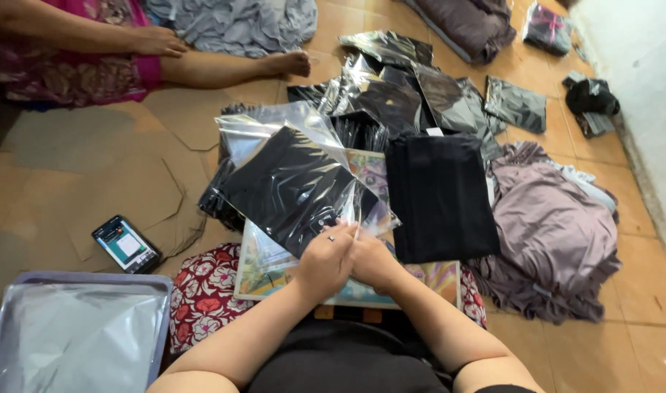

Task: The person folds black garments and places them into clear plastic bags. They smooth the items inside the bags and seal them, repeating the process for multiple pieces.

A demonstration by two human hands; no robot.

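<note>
Both hands meet at the near corner of a clear plastic bag [293,182] that holds a folded black garment. The left hand [324,262] has its fingers [340,234] pinched together on the bag's open edge, a ring showing on one of them. The right hand [373,263] lies just beside and partly under the left, its fingers closed on the same edge, though most of them are hidden behind the left hand. The bag rests tilted across a colourful printed board [427,280] that lies over a red floral cushion [202,295] in front of the person.

Just to the right of the bag, touching the board, lies a folded black cloth [442,196], not bagged. Beyond it a heap of bagged dark garments [398,94] spreads over the tiled floor [638,291]. A mauve fabric pile [558,233] crowds the right side, against the black cloth. On the left, a phone [126,244] with a lit screen lies on flat cardboard [129,182], well apart from the hands, and a stack of grey plastic mailers [74,335] sits at the near left corner. At the far left another person sits on the floor, a hand [158,41] on a knee and a bare foot [289,63] stretched out near the bagged heap.
</note>
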